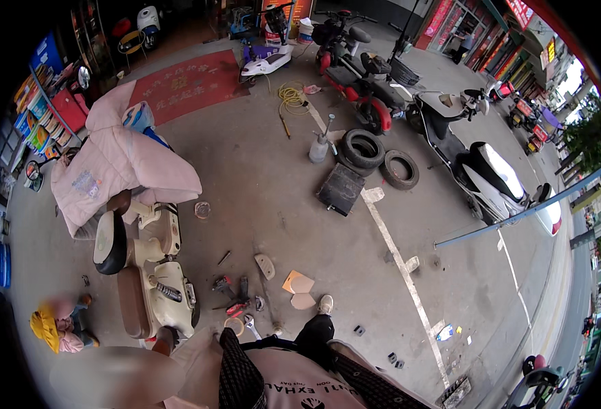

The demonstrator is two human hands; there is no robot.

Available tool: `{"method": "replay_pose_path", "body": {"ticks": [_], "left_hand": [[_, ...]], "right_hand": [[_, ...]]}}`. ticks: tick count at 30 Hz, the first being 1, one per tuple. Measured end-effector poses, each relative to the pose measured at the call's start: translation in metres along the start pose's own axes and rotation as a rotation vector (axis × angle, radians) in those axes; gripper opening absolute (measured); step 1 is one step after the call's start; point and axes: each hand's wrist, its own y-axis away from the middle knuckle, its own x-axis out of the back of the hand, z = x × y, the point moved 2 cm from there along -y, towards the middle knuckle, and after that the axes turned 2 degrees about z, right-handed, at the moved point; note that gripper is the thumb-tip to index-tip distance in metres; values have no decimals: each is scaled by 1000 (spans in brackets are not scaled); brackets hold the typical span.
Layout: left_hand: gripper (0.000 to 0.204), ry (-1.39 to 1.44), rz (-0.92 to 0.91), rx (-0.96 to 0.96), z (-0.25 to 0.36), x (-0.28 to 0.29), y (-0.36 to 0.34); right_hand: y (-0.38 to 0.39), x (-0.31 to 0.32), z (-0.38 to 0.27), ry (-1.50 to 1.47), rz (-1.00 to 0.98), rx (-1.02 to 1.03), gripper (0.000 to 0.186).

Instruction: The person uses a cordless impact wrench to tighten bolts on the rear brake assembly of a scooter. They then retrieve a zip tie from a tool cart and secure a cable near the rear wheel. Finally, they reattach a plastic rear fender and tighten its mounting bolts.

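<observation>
Neither hand is in view, so the grip cannot be told; nearest the person's shoe (325, 304) lie scattered hand tools (235, 294) at 6 o'clock beside one cream scooter (156, 273). Two loose tyres (375, 155) sit at 1 o'clock, one black box (342, 189) beside them. Bare concrete (293, 225) lies open at centre, a white painted line (399, 258) edging it rightward; one red rectangular mat (190, 85) lies at 11 o'clock.

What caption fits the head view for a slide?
Cream scooter draped with a pink quilted cover, hand tools scattered on the concrete forecourt, two tyres beyond.
</observation>
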Motion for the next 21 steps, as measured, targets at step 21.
{"method": "replay_pose_path", "body": {"ticks": [21], "left_hand": [[33,360,-230,547,109,-347,57]], "right_hand": [[-172,149,-831,268,241,1051,34]]}}
